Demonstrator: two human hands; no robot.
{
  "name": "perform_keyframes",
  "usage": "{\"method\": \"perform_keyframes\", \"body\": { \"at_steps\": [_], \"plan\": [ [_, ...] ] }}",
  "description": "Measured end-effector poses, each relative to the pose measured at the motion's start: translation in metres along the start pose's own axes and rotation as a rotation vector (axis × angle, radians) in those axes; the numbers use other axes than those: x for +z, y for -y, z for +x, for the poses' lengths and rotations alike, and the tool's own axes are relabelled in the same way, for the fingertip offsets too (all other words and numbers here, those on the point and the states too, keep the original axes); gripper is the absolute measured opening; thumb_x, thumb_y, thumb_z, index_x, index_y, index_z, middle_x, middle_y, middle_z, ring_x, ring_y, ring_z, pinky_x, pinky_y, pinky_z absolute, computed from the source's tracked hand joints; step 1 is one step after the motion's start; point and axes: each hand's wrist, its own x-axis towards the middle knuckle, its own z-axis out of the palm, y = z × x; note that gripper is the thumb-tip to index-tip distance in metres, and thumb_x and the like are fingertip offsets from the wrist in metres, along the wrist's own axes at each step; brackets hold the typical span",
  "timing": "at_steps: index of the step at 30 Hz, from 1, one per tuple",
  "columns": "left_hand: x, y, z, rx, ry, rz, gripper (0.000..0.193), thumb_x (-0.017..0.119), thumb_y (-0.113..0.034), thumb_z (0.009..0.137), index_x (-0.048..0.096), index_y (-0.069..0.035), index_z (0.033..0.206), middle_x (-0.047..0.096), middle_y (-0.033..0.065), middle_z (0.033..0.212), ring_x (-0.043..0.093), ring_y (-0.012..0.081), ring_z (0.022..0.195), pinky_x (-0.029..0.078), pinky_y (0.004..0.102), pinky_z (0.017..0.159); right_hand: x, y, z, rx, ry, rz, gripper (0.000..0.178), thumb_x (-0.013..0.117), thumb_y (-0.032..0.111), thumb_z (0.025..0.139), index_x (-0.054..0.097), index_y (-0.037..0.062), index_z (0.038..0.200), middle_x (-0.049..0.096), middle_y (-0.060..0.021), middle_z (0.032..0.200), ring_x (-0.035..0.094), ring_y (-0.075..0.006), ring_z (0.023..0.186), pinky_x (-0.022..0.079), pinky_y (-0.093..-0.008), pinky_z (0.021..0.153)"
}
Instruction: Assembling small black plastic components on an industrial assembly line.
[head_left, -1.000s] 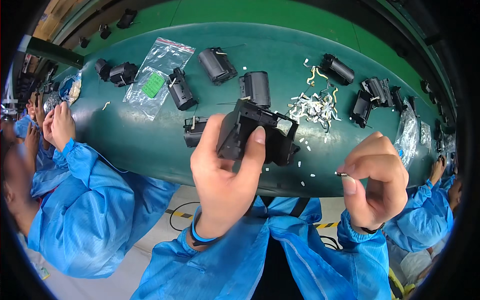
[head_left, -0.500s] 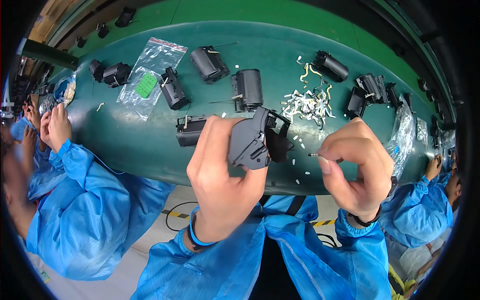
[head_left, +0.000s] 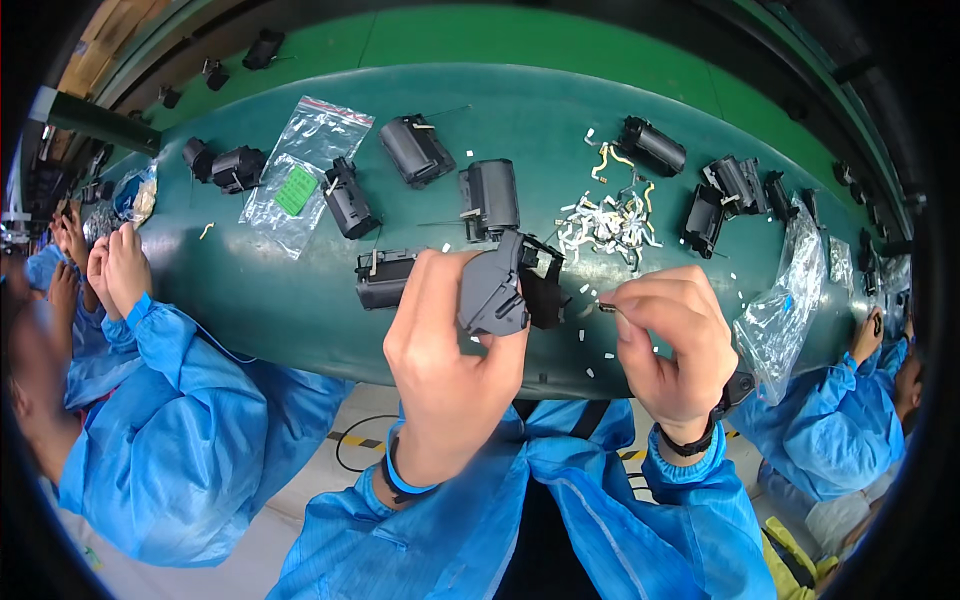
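My left hand (head_left: 445, 360) is closed around a black plastic housing (head_left: 492, 292), held up above the near part of the table. The housing's open, dark side faces right. Across from it, my right hand (head_left: 682, 345) pinches the end of a small flex cable (head_left: 606, 307) between thumb and forefinger; a dark connector tip sticks out toward the housing, a short gap away. Most of the cable is hidden by my fingers. Beyond my right hand lies a loose pile of white and yellowish flex cables (head_left: 605, 228). Small white bits (head_left: 583, 336) are scattered between my hands.
Several similar black housings, one a cylindrical unit (head_left: 415, 150), stand on the green table (head_left: 300, 335). A clear zip bag (head_left: 325, 130) with a green label lies back left, another plastic bag (head_left: 785, 320) at right. Co-workers in blue sleeves (head_left: 190, 370) sit on both sides.
My right hand has moved left with the flex cable, closer to the housing. My left hand still holds the housing, almost unchanged. The whole view has shifted slightly.
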Motion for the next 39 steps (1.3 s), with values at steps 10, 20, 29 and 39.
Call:
{"method": "perform_keyframes", "body": {
  "at_steps": [10, 20, 29, 39],
  "plan": [
    [0.004, 0.006, -0.004, -0.085, -0.003, -0.016, 0.022, 0.071, 0.005, 0.082, 0.062, 0.003, 0.102, 0.058, 0.0157, 0.087, 0.062, 0.0336, 0.072, 0.049, 0.0396, 0.065, 0.006, -0.003, -0.003, 0.055, 0.049, 0.130, 0.031, 0.079, -0.012, 0.074, 0.066, -0.0026, 0.100, 0.074, -0.0140, 0.089, 0.070, -0.0283, 0.076, 0.055, -0.0345, 0.066],
    [0.004, 0.007, -0.004, -0.105, -0.013, 0.013, 0.022, 0.073, 0.005, 0.083, 0.062, 0.003, 0.102, 0.059, 0.0152, 0.086, 0.062, 0.0322, 0.072, 0.049, 0.0380, 0.065, 0.001, 0.003, -0.007, 0.179, -0.040, 0.162, 0.022, 0.075, -0.013, 0.082, 0.066, -0.0027, 0.099, 0.074, -0.0140, 0.087, 0.068, -0.0212, 0.073, 0.052, -0.0309, 0.064],
    [0.001, -0.002, -0.004, -0.230, -0.090, -0.126, 0.019, 0.074, 0.003, 0.087, 0.062, 0.003, 0.102, 0.060, 0.0113, 0.084, 0.059, 0.0208, 0.071, 0.049, 0.0340, 0.065, -0.003, 0.004, -0.009, 0.177, -0.028, 0.093, 0.021, 0.076, -0.011, 0.082, 0.066, -0.0027, 0.098, 0.073, -0.0137, 0.085, 0.067, -0.0222, 0.072, 0.052, -0.0322, 0.064],
    [0.003, 0.005, -0.005, -0.081, -0.008, -0.066, 0.024, 0.072, 0.004, 0.083, 0.062, 0.002, 0.104, 0.061, 0.0145, 0.088, 0.062, 0.0292, 0.072, 0.049, 0.0360, 0.064, -0.016, 0.007, 0.002, 0.132, 0.012, 0.144, 0.022, 0.078, -0.008, 0.080, 0.066, -0.0023, 0.098, 0.072, -0.0124, 0.083, 0.068, -0.0256, 0.073, 0.052, -0.0349, 0.066]
  ]
}}
